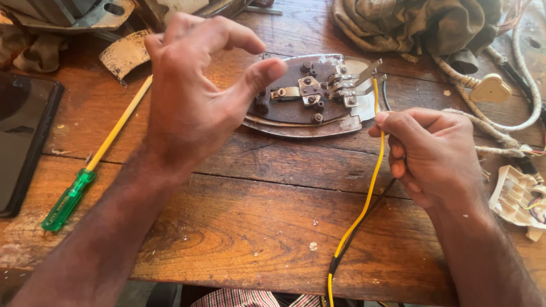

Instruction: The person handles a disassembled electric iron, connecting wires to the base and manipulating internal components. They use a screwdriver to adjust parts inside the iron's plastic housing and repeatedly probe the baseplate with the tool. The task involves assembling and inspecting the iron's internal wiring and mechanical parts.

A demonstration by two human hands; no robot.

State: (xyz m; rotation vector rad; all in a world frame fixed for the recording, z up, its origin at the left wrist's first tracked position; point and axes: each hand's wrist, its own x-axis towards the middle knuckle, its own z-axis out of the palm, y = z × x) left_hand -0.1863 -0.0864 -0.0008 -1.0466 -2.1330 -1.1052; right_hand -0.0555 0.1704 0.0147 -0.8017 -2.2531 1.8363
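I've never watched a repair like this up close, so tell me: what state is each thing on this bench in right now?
Left hand: raised, fingers spread, holding nothing.
Right hand: closed on the yellow wire.
Yellow wire: reaching up to the terminals of the iron soleplate.
Iron soleplate: cover off, rusty, lying flat.
Black wire: loose beside the yellow one.
Green-handled screwdriver: lying untouched.
Plug: not plugged in.
Cloth: crumpled.

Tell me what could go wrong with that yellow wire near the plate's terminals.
The right hand pinches the yellow wire just below the metal terminal clips on the iron soleplate; a tug could bend the clips or free the wire. The open left hand hovering over the plate may knock it. The black wire alongside could tangle.
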